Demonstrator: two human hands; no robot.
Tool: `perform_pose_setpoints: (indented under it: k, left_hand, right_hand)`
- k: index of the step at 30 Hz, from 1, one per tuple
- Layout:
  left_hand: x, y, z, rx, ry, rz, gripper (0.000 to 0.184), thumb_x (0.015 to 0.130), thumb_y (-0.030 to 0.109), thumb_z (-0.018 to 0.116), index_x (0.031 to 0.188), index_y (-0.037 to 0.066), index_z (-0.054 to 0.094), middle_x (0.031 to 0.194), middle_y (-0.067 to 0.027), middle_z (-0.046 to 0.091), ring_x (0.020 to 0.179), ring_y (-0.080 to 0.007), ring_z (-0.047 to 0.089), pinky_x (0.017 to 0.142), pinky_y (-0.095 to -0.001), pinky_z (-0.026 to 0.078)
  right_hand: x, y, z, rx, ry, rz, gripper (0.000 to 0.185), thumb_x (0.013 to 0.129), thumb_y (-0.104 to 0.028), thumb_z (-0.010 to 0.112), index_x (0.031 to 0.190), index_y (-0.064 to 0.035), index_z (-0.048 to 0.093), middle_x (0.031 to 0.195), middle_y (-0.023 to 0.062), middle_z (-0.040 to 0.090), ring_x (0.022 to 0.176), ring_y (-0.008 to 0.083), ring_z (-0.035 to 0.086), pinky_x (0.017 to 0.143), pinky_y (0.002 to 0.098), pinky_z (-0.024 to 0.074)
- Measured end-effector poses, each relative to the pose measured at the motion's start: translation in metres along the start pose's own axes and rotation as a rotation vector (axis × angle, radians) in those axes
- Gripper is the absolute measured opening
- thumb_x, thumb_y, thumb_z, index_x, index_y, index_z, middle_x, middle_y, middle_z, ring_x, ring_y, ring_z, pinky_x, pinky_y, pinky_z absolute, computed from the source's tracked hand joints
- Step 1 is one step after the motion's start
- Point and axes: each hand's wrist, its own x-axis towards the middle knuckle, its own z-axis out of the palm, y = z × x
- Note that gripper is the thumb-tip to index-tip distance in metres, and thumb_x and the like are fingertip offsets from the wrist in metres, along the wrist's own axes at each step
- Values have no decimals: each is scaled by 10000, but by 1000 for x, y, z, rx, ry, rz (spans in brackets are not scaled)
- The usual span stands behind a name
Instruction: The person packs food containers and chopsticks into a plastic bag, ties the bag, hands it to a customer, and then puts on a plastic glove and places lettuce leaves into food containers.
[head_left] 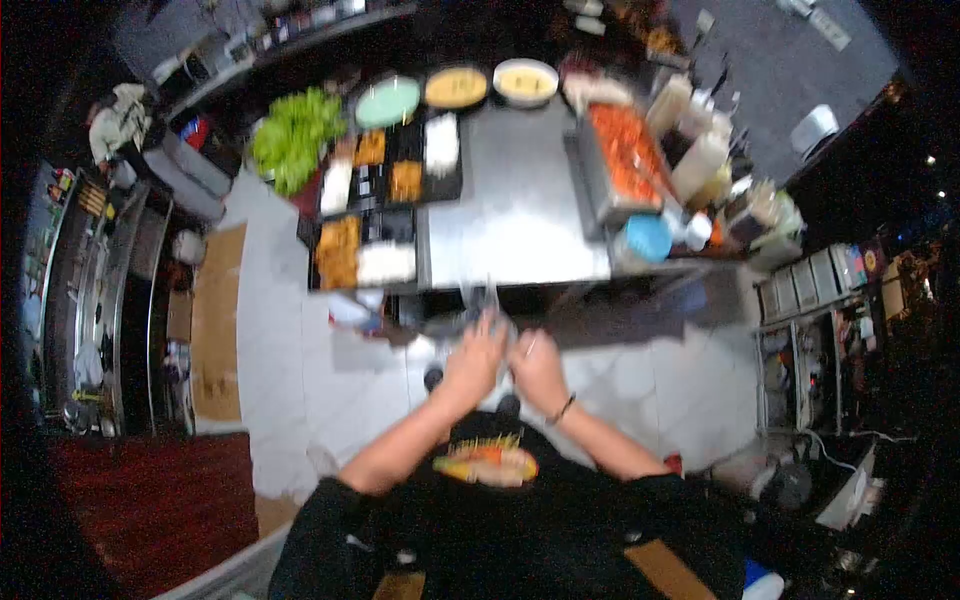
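Both my hands are close together in front of my chest, just off the near edge of the steel counter (515,215). My left hand (478,358) is on a thin, clear, plastic-like item (487,298) that is blurred. Beside it, my right hand (537,368) has its fingers curled in, and what they hold is too small to make out. On the counter's left stand black trays with white and orange-brown food (386,262). A metal pan of chopped red-orange food (627,155) sits on the right.
Green lettuce (297,140) lies at the back left, near a pale green bowl (388,101) and two bowls of yellow food (525,82). Squeeze bottles (700,165) and a blue-lidded container (647,238) stand at the right. Shelves (812,340) line the far right.
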Motion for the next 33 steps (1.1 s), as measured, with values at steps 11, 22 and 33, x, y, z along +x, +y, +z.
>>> perform_pose_setpoints:
  k: [11, 22, 33]
  left_hand:
    - [7, -3, -3, 12, -260, 224, 258, 730, 41, 523, 981, 8, 573, 895, -174, 616, 782, -314, 621, 678, -382, 507]
    - [27, -10, -20, -249, -157, 328, 334, 621, 17, 603, 948, 74, 632, 887, -134, 626, 820, -310, 616, 707, -402, 495]
    - [-6, 38, -21, -418, 345, 257, 322, 729, 47, 595, 1039, 11, 513, 1035, -155, 517, 1000, -329, 502, 863, -409, 406]
  right_hand:
    - [8, 17, 62, 64, -393, -186, 267, 843, -240, 469, 1015, -83, 599, 1041, 132, 602, 967, 297, 562, 818, 398, 454]
    - [11, 37, 89, 251, -746, -207, 533, 797, -328, 624, 1235, -68, 468, 1193, 161, 511, 1149, 317, 444, 961, 401, 348]
    - [55, 2, 55, 485, -224, -101, 644, 808, -343, 601, 1350, -142, 317, 1348, 85, 356, 1197, 271, 394, 995, 425, 304]
